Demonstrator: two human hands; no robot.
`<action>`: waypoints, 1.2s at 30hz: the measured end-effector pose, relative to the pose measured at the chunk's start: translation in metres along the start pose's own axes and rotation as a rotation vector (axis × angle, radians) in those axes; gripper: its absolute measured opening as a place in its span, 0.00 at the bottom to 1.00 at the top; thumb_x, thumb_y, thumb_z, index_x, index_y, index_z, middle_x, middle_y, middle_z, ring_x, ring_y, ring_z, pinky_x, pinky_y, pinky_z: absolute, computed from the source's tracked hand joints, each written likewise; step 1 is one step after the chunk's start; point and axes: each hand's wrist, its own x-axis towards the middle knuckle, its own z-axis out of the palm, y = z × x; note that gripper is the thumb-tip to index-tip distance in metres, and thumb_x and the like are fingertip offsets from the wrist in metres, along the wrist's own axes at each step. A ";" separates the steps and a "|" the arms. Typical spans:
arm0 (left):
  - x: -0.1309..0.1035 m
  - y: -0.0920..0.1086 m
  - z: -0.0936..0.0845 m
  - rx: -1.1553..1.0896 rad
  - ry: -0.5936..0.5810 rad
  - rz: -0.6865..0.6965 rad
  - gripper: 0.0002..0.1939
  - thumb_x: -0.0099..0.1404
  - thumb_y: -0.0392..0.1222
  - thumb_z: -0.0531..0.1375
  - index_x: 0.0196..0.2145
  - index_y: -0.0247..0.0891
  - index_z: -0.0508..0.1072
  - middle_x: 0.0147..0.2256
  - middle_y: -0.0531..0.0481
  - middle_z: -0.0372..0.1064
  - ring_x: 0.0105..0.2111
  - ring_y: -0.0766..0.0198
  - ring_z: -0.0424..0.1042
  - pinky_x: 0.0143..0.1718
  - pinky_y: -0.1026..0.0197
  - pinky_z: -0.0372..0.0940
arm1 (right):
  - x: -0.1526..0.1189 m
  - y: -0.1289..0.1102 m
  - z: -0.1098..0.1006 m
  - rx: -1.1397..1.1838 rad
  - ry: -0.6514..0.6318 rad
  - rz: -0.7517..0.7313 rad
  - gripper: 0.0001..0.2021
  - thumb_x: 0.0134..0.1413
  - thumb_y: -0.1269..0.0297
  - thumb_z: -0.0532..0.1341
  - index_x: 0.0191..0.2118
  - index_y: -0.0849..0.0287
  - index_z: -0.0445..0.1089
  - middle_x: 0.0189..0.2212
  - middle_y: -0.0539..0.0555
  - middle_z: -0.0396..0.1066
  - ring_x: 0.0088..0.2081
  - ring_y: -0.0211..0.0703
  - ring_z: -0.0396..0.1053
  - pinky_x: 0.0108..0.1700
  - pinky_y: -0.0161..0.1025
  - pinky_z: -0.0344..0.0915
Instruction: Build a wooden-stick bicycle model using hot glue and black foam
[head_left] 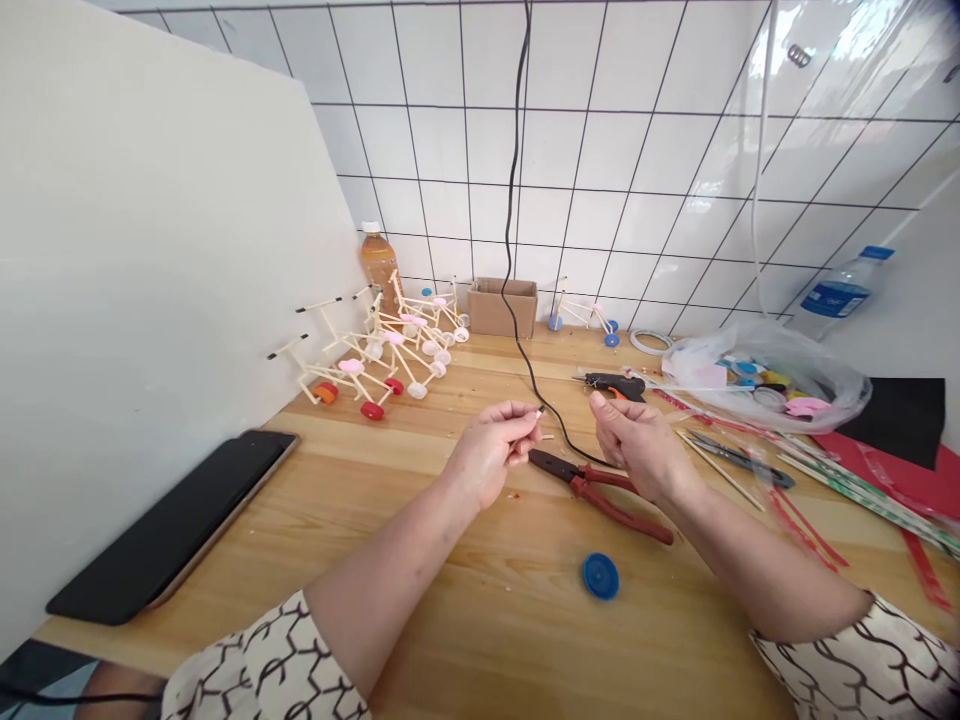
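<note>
Along the table's (465, 640) left edge lay a black phone (169, 525), flat against the white board (142, 250) that stood there. Back in the far left corner sat a bunch of little stick bikes (382, 355) with pink seats and cap wheels, an orange-drink bottle (379, 262) behind them, and then a small cardboard box (502, 306) against the tiled wall. Around the middle, the left hand (491, 450) was up off the table with thumb and fingertips pinched narrow on a short thin stick (538, 412), so that's where the stick was, in the air just above the middle of the table, close to the black cable (513, 210) that hung down the wall and ran across the wood. Pliers (600, 492) with red handles lay right under and between both hands, and a blue cap (601, 576) sat alone nearer the front edge. The right hand (637, 445) hovered just beside the left, fingers loosely curled, holding nothing I could make out, not touching the stick. Behind it lay a glue gun (613, 385). Toward the right edge were a plastic bag (765, 375) of caps, scissors (739, 460), loose sticks and red strips, plus a water bottle (840, 292) lying at the far right corner.
</note>
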 end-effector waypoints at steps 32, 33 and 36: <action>-0.003 0.000 -0.001 0.146 -0.188 0.055 0.07 0.56 0.40 0.58 0.33 0.33 0.68 0.21 0.52 0.65 0.13 0.79 0.46 0.16 0.70 0.36 | -0.018 0.016 0.008 -0.184 -0.146 -0.053 0.09 0.48 0.57 0.59 0.29 0.59 0.66 0.17 0.45 0.61 0.20 0.33 0.56 0.23 0.32 0.53; -0.004 -0.001 0.000 0.160 -0.202 0.057 0.08 0.57 0.40 0.58 0.33 0.33 0.68 0.21 0.52 0.65 0.13 0.79 0.46 0.16 0.70 0.36 | -0.019 0.016 0.008 -0.145 -0.151 -0.062 0.10 0.45 0.60 0.61 0.34 0.59 0.66 0.21 0.46 0.65 0.23 0.34 0.60 0.26 0.33 0.57; -0.007 -0.005 0.003 0.212 -0.248 0.057 0.09 0.57 0.40 0.57 0.34 0.33 0.68 0.20 0.53 0.64 0.14 0.78 0.48 0.16 0.70 0.38 | -0.021 0.012 0.008 -0.054 -0.210 -0.084 0.14 0.43 0.63 0.64 0.37 0.60 0.66 0.30 0.51 0.70 0.33 0.37 0.66 0.37 0.36 0.61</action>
